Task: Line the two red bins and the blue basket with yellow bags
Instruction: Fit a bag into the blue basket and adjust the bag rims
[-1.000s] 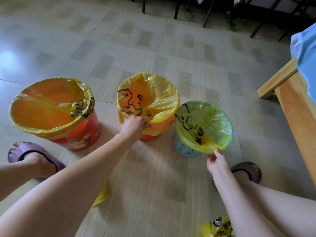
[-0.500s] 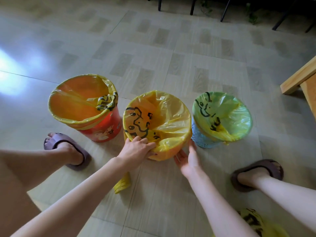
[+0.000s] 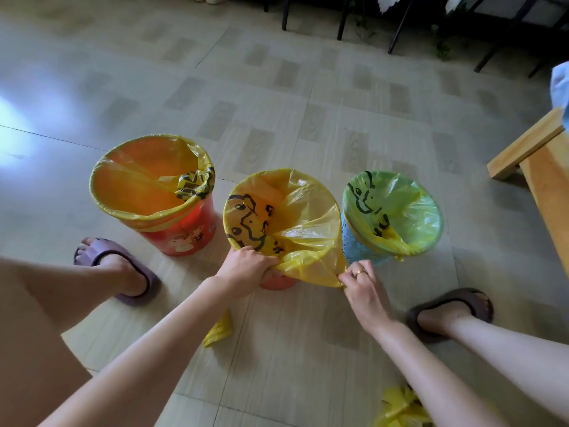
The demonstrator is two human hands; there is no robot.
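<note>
Head view, the only one I am getting. I am watching the left hand point(image 3: 246, 268) gripping the gathered near edge of the yellow bag point(image 3: 295, 217) on the middle red bin point(image 3: 277, 282), fingers curled tight around the plastic at the bin's six o'clock. The right hand point(image 3: 361, 283) is pinching the hanging skirt of the same bag at about four o'clock, thumb and fingertips closed on the film.

That bin is sitting between the larger red bin point(image 3: 181, 238) at its nine o'clock and the blue basket point(image 3: 357, 249) at its three o'clock, almost touching the basket. Both neighbours are already wearing their bags.

Where I am judging the risk: both hands are pulling on thin film, so a hard tug is likely to tear it or drag the far edge off the rim at twelve o'clock. The bin is looking light and narrow at the base; a pull toward me could tip it or knock it into the basket, whose liner is folded loosely and could slip.

The floor point(image 3: 277, 87) is glossy pale tile, reflecting window light at ten o'clock, so things may be sliding easily. Two slippered feet are flanking the bins. Spare yellow bags point(image 3: 400, 408) are lying at five o'clock, a yellow scrap point(image 3: 218, 331) near my left forearm. A wooden bench point(image 3: 529, 149) is standing at three o'clock, dark chair legs point(image 3: 397, 29) at twelve.
</note>
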